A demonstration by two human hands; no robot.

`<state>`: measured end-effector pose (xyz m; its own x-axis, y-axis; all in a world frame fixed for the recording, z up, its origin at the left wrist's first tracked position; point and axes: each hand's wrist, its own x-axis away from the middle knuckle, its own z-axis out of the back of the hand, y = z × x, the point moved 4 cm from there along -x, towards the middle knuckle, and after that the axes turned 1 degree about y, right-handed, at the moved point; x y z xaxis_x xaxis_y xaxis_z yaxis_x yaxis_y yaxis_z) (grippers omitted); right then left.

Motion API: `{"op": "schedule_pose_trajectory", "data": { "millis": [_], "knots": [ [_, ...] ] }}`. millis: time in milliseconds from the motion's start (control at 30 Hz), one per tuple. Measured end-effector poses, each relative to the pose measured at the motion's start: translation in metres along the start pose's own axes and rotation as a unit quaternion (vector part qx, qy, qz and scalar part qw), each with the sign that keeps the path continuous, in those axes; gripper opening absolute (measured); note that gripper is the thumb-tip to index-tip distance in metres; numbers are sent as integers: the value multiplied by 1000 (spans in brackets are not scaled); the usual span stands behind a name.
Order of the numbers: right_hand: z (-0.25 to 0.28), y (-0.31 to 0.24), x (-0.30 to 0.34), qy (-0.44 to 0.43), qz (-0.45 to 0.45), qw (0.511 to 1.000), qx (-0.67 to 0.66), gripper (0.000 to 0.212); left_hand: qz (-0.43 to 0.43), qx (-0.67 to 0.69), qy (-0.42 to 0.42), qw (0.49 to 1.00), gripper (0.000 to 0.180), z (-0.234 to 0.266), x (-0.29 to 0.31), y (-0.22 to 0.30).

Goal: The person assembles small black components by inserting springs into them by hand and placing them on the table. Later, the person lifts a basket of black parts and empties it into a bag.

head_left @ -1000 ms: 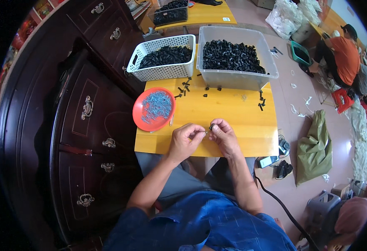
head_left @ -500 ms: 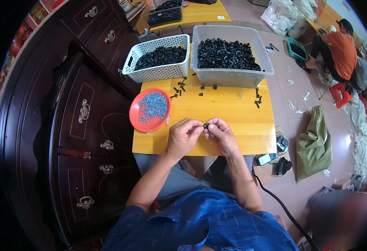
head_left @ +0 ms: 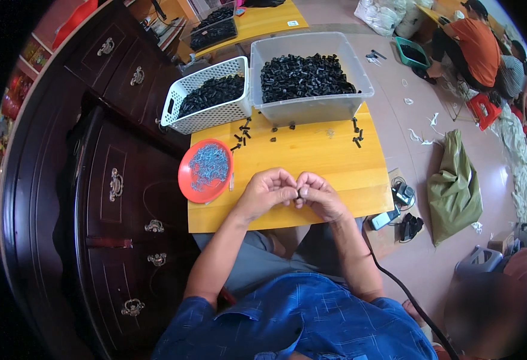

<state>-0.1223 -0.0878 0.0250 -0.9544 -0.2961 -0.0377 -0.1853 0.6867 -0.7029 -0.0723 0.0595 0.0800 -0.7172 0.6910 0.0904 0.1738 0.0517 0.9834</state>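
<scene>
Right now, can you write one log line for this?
right hand: holds small black part | left hand: close beside it | red plate: holds bluish pieces

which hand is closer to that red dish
Left: the left hand is right of the red dish, slightly nearer the person; the right hand is farther right.

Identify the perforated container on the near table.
The white basket, left of the clear bin: its sides are full of holes; the bin and red plate look solid.

Sm. blk pc. (head_left: pixel 300 194), mostly hidden
</scene>
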Motion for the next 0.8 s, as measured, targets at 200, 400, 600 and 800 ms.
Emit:
{"op": "schedule_pose_trajectory", "data": {
  "millis": [200, 400, 600, 800],
  "knots": [
    [39, -9, 2, 73, 92, 988, -104, 15, -64, -196, 120, 971, 20, 7, -68, -29],
    [53, -7, 9, 121, 96, 973, -170, 18, -150, -459, 197, 853, 23, 11, -119, -30],
    [58, -6, 0, 114, 69, 967, -217, 13, -120, -556, 232, 789, 27, 37, -130, -28],
    [60, -6, -3, 107, 55, 963, -243, 14, -98, -635, 219, 734, 29, 39, -137, -30]
  ]
}}
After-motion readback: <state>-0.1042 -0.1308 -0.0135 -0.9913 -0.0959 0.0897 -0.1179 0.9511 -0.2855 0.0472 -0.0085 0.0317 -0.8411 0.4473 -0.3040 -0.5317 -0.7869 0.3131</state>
